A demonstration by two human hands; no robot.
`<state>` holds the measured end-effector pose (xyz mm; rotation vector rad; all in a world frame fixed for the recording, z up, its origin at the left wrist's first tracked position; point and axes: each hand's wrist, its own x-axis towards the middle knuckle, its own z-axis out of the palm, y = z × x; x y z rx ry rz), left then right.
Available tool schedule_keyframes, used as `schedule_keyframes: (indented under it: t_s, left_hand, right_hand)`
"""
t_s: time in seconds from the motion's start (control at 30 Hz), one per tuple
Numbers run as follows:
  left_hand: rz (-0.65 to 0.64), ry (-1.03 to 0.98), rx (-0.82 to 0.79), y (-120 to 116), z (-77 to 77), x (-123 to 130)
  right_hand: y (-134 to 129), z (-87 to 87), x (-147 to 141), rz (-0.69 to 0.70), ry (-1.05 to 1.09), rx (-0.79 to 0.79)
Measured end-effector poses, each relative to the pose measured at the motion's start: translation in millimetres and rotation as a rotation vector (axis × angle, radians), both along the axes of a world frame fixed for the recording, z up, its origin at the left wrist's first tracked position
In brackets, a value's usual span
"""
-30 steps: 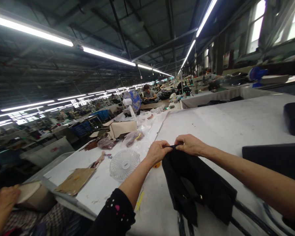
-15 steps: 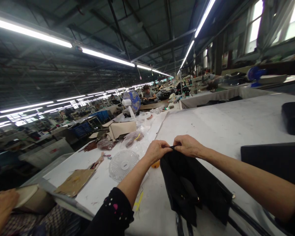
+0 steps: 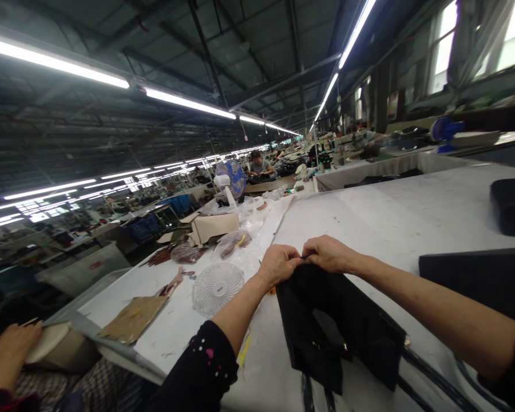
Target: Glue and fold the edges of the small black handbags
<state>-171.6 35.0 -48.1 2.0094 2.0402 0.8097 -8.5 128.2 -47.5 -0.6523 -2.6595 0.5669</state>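
Observation:
A black fabric bag (image 3: 352,309) hangs over the white tabletop, its long dark straps (image 3: 431,375) trailing toward me. Small gold-coloured metal bits show near its lower middle. My left hand (image 3: 280,264) pinches the bag's top edge between thumb and fingers. Right beside it, my right hand (image 3: 327,253) grips the same edge, and the two hands nearly touch. Fingertips cover the exact spot being held. To the right on the table lie a flat black piece (image 3: 476,280) and a black block-like piece (image 3: 511,206).
A white fan (image 3: 218,289) rests left of my left forearm, near cardboard (image 3: 134,319) and clear plastic bags (image 3: 234,245). Behind stands a blue-and-white fan (image 3: 232,178). At lower left is a co-worker's hand (image 3: 17,343) by a beige round container (image 3: 62,346). The white table (image 3: 369,217) extends ahead.
My hands have drawn slightly closer together along the bag's top edge, and the left has turned a little. The co-worker's hand at lower left has shifted slightly right.

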Motion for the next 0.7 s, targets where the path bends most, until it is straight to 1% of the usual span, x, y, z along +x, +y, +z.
schedule_keyframes:
  t_s: [0.07,0.13,0.23,0.37,0.47,0.6,0.67,0.7]
  left_hand:
    - [-0.007,-0.072,-0.078,-0.8,0.1,-2.2]
    - [-0.014,-0.186,-0.142,-3.2,0.1,-4.9]
    - [-0.014,-0.384,-0.139,-11.1,1.4,-7.1]
    - [0.012,-0.803,-0.107,-29.1,0.6,-6.1]
    - [0.050,-1.066,-0.111,-41.6,-8.9,-3.5]
    - [0.010,-1.269,-0.098,-48.8,-24.3,2.5]
    - [-0.007,-1.312,-0.087,-49.5,-27.4,5.5]
    - [-0.001,-1.293,-0.084,-49.9,-27.5,6.9]
  right_hand:
    - [3.5,1.5,3.8,0.055,-0.021,-0.026]
    - [6.1,1.9,6.8,0.095,-0.043,-0.052]
    - [7.9,0.6,8.0,0.115,-0.055,-0.065]
    - [8.4,-0.2,5.8,0.111,-0.063,-0.035]
    - [5.8,2.9,3.5,0.112,-0.088,-0.003]
    - [-5.0,9.1,-3.5,0.120,-0.130,0.064]
    - [-12.0,10.7,-8.7,0.095,-0.150,0.121]
    - [-15.1,10.8,-11.1,0.074,-0.162,0.151]
